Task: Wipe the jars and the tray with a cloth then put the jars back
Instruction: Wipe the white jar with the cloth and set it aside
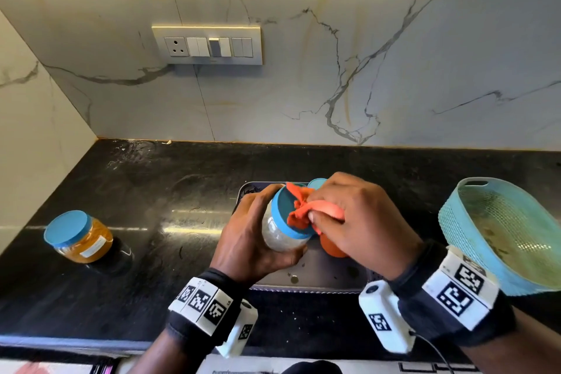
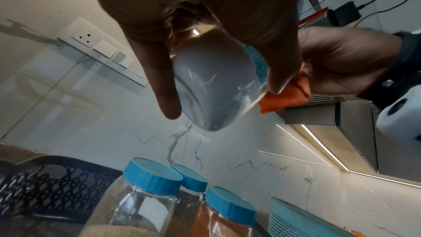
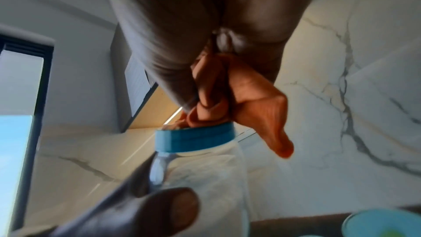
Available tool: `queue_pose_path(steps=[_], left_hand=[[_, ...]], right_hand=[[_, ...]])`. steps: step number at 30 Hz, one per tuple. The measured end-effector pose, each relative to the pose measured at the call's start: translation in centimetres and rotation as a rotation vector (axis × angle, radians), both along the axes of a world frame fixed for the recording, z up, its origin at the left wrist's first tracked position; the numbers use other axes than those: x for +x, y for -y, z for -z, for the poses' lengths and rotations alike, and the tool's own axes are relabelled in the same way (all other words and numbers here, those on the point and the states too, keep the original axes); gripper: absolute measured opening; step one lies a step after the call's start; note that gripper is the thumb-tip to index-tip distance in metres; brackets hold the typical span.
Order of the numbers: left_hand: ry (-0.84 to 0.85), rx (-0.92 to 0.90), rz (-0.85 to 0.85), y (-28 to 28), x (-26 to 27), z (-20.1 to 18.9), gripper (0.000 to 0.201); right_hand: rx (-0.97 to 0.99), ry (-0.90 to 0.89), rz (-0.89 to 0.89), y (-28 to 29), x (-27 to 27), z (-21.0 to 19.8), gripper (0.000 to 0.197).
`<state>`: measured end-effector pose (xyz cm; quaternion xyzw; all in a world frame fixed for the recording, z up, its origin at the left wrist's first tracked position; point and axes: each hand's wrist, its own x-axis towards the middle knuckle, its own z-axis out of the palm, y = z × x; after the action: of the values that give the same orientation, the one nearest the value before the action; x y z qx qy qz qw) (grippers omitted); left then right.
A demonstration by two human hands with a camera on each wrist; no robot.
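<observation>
Left hand grips the clear plastic blue-lidded jar; right hand pinches the bunched orange cloth on the lid. I'd rotate the jar while rubbing.

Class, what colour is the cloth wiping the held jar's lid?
Orange cloth; the head view shows it best.

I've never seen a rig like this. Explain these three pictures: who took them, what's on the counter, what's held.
No machine: a person wears a head camera and one on each wrist. The head view looks down at a black counter. The left hand grips a clear jar with a blue lid; the right hand holds an orange cloth against that lid. Beneath them lies a grey tray. A jar of yellow contents stands apart on the left, a light blue basket on the right. The left wrist view shows three more blue-lidded jars.
</observation>
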<state>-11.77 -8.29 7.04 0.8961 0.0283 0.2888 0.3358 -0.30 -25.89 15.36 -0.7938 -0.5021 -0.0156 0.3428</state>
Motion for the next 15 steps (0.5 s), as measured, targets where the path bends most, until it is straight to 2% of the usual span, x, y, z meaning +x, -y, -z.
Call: queue_pose_path(steps=[3, 8, 15], left_hand=[[0.003, 0.057, 0.008, 0.2, 0.2, -0.5, 0.093], [-0.029, 0.116, 0.01, 0.2, 0.2, -1.2, 0.092], [-0.08, 0.147, -0.006, -0.1, -0.1, -1.6, 0.097]], right_hand=[[0.042, 0.05, 0.158, -0.1, 0.7, 0.4, 0.013], [0.091, 0.0, 0.219, -0.6, 0.0, 0.4, 0.012], [0.135, -0.19, 0.098, -1.3, -0.5, -0.5, 0.016]])
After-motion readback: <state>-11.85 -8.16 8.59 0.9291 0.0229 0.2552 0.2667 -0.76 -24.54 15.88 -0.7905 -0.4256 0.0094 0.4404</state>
